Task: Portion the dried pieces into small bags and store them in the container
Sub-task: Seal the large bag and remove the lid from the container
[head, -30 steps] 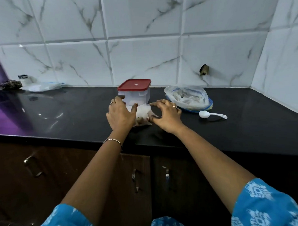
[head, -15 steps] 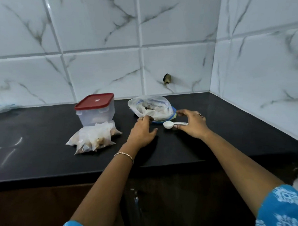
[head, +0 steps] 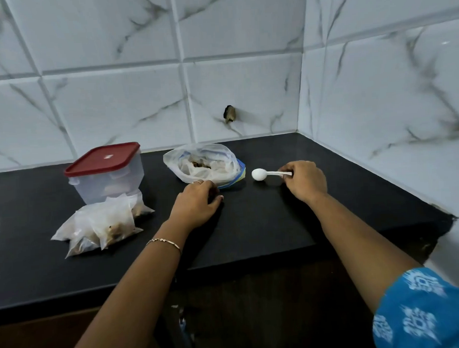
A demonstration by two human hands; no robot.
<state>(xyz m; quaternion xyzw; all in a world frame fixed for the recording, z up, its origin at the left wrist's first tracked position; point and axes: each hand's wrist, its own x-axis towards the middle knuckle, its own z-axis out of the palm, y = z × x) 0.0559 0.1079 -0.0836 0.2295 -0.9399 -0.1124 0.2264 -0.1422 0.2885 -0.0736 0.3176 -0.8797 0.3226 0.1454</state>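
The right hand pinches the handle of the white spoon, just right of the large open bag of dried pieces on the bench. The left hand rests curled at that bag's front edge; I cannot tell if it grips the plastic. Filled small bags lie left of it, in front of the lidded container. Best to hold the mouth open and scoop shallow, level portions

White marble-look tiles with grey veins on two walls meeting in a corner, dark stub sticking out of the back wall, glossy black counter catching faint glints at left, dark wood cabinets below
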